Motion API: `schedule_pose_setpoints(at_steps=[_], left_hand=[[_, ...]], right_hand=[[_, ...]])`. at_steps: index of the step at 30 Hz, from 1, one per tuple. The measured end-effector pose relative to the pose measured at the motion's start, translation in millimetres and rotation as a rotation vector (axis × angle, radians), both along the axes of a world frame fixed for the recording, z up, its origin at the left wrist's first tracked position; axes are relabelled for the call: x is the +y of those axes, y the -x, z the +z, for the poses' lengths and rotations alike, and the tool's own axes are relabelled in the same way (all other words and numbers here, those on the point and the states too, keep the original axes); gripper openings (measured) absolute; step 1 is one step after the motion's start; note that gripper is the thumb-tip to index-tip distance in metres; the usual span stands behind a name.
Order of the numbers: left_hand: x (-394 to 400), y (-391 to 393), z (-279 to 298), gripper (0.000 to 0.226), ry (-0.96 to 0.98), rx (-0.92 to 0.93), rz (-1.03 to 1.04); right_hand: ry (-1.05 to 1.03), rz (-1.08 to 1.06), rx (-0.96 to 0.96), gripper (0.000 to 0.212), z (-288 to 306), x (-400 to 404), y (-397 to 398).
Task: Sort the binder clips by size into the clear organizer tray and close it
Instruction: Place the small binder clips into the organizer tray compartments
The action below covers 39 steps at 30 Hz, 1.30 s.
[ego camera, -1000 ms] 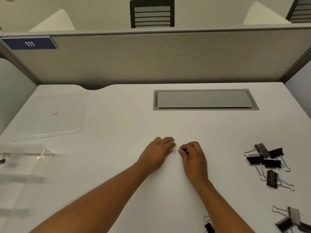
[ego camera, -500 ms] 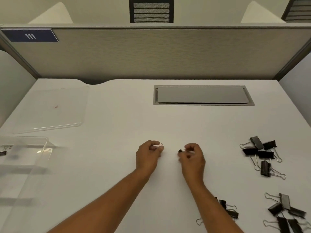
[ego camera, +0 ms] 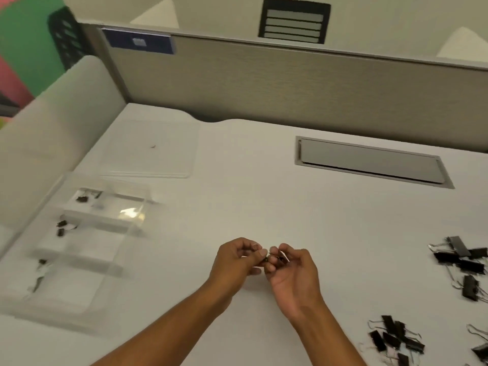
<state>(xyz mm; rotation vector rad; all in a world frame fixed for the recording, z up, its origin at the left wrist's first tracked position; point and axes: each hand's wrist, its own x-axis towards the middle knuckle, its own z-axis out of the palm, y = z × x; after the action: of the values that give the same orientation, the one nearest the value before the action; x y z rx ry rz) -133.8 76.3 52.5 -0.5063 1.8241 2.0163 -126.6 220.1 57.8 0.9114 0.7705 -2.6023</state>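
Head view: both hands meet just above the table, slightly below frame centre. The left hand is raised off the surface, fingers curled inward, thumb and forefinger closed in a narrow grip on a small binder clip. The right hand faces it, palm turned partly up, fingers curled, its fingertips pinching the same small clip or a second one pressed against it; blur prevents telling which. The fingertips of both hands touch or nearly touch at the clip. Both forearms enter from 6 o'clock and converge toward the hands.

At 9 o'clock from the hands, well apart, stands the clear organizer tray, open, blurred by camera motion. A few small dark clips lie in its compartments; which sizes cannot be told. The clear lid lies flat on the table at 11 o'clock, beyond the tray.

At 3 o'clock, near the right edge, sits a pile of large black clips. At 4 to 5 o'clock lies a pile of smaller black clips.

At 1 o'clock a grey cable hatch is set into the table. A grey partition stands at 12 o'clock.
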Motion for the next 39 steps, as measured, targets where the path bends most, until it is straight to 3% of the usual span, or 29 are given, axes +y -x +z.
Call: schedule_pose_setpoints(at_steps=[12,17,23,27,36,39], left_hand=[[-245.6,-18.5,34.7,0.009,0.204,0.147,0.177],[-352.5,24.4,31.0,0.016,0.666,0.357,0.271],[-419.1,85.1,11.9,0.008,0.874,0.346,0.177],[-442.1,85.5,8.1,0.017,0.84,0.274,0.091],[-442.0,14.1,19.9,0.015,0.682,0.208,0.272],[-441.6,4.2,27.5,0.014,0.651,0.203,0.31]], right_hand=[[-0.295,0.382,0.102,0.025,17.7,-214.2,-8.2],[-0.643,0.573,0.179,0.021,25.9,-280.0,-6.7],[-0.987,0.682,0.385,0.01,37.6,-323.8,6.8],[-1.169,0.732,0.526,0.019,44.2,-344.1,34.7],[-1.524,0.74,0.97,0.023,38.5,-418.3,108.0],[-1.602,0.808,1.015,0.031,16.2,-423.0,110.4]])
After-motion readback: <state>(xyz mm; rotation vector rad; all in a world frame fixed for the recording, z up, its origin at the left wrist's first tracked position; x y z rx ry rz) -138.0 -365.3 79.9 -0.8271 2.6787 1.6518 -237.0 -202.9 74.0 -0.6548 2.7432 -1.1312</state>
